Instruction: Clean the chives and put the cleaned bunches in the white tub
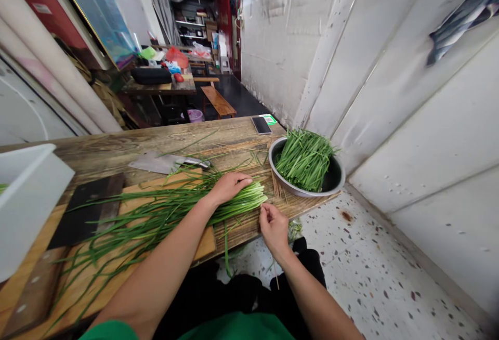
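A long bundle of garlic chives (152, 218) lies across a wooden cutting board (205, 245), its pale stem ends pointing right past the board's edge. My left hand (229, 186) is closed over the bundle near those ends, pressing it down; its fingertips are partly hidden. Just beside the stem ends, my right hand (274, 226) pinches a thin bamboo skewer (277, 277), whose lower end shows below the wrist. The skewer's upper tip is close to the stems, and I cannot tell whether it pierces them. More skewers (277, 186) lie on the table by the basin.
A metal basin (341, 176) heaped with cut chives (306, 160) stands at the table's right end. A cleaver (154, 162) lies behind the board, a dark-bladed knife (80, 207) at left, near a white bin (35, 199). A phone (261, 125) rests at the back edge.
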Demonstrator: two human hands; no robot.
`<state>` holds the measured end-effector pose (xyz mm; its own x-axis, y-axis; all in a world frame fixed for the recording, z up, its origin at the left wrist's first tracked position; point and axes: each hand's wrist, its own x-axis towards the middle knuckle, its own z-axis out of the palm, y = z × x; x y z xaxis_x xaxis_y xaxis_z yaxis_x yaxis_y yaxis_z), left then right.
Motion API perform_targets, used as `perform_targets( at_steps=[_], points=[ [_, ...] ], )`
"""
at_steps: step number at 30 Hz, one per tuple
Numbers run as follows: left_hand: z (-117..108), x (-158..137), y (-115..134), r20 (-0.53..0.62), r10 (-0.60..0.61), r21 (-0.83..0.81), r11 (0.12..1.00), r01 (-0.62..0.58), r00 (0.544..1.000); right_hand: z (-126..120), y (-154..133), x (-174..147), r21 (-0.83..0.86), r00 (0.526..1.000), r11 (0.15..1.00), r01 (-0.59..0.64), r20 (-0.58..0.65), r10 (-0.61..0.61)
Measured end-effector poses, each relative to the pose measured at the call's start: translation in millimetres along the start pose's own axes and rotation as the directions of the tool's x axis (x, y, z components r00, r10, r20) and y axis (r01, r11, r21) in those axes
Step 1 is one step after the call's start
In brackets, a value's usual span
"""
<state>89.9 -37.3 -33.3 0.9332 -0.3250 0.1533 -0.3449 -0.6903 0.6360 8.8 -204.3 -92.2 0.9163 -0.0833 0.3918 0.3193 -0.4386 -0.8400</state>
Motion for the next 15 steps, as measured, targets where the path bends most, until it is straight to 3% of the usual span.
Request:
perform_targets(
  at_steps=[6,11,15],
  points=[
    [0.0,0.8,0.3,0.065,0.038,0.008,0.999,-0.038,0.997,-0.2,-0.6,0.1,-0.004,1.000,1.000,0.008,-0.012,-0.008],
    [2.1,1.9,-3.6,-0.010,0.015,-0.004,1.000,-0.015,1.000,0.4,-0.1,0.0,-0.006,1.000,1.000,0.007,-0.014,-0.007],
    [5.3,1.8,-6.3,-0.001,0.011,-0.048,0.999,-0.011,1.000,0.6,0.4,0.0,-0.009,1.000,1.000,0.008,-0.018,-0.008]
  ],
)
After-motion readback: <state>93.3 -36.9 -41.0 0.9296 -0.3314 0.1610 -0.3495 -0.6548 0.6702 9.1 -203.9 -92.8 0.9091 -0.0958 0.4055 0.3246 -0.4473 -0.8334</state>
